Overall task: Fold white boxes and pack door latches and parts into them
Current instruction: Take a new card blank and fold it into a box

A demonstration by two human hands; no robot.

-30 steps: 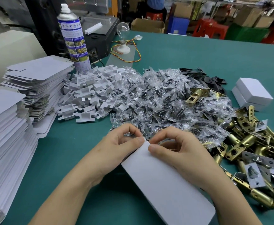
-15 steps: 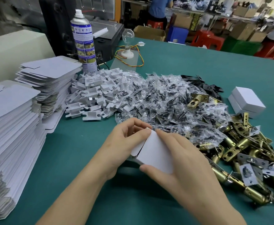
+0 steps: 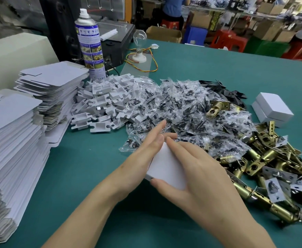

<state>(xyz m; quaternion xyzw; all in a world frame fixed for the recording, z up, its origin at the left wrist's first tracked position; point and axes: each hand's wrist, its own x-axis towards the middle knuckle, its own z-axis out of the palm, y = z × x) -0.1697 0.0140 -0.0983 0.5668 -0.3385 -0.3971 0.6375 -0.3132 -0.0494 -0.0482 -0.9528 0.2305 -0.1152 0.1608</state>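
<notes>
Folded box (image 3: pixel 166 167): matt white card, smooth. Flat blanks (image 3: pixel 12 140): same matt card, greyish cut edges. Door latches (image 3: pixel 264 158): brass-toned metal, glossy. Screw packets (image 3: pixel 182 108): clear crinkly plastic, shiny. Inserts (image 3: pixel 102 104): matt white plastic. Spray can (image 3: pixel 90 42): glossy metal, printed label. Table top (image 3: pixel 218 65): matt teal.

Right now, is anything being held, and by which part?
A white box: the right hand grips its right side, thumb on the near edge; the left hand presses flat against its left side.
</notes>
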